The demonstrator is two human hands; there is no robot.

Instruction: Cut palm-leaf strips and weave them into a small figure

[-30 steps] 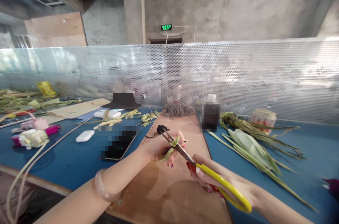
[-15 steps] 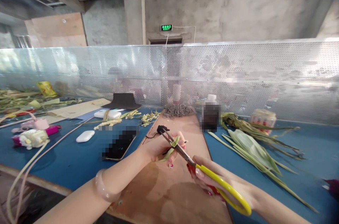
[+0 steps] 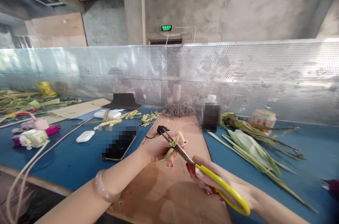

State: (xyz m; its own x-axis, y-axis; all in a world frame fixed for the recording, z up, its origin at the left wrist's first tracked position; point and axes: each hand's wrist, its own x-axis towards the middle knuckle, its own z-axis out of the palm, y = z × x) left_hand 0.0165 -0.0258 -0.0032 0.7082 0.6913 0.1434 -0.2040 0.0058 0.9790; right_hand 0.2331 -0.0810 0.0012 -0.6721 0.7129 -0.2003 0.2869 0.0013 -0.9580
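Observation:
Near the middle, my left hand (image 3: 160, 148) is closed around a green leaf strip (image 3: 173, 143), which looks folded or knotted. My right hand (image 3: 205, 174) grips a pair of scissors (image 3: 222, 181) with yellow and red handles. The scissor blades point up and to the left and cross the leaf strip at my left fingers; whether they are cutting it I cannot tell. A black cord bundle (image 3: 162, 129) lies just beyond the blade tips. My left fingertips are partly hidden behind the leaf and blades.
A wooden board (image 3: 148, 188) lies beneath my hands. Left of it are a phone (image 3: 120, 144), a white earphone case (image 3: 85, 136) and leaf scraps (image 3: 149, 118). A grey cord pile (image 3: 178, 110) is at the back. A bottle (image 3: 211, 116) and long leaves (image 3: 250, 150) lie right, before a perforated metal screen (image 3: 265, 61).
Hardly anything differs. The scissors' handles and my right hand have shifted very slightly left; my left hand stays in place on the leaf strip.

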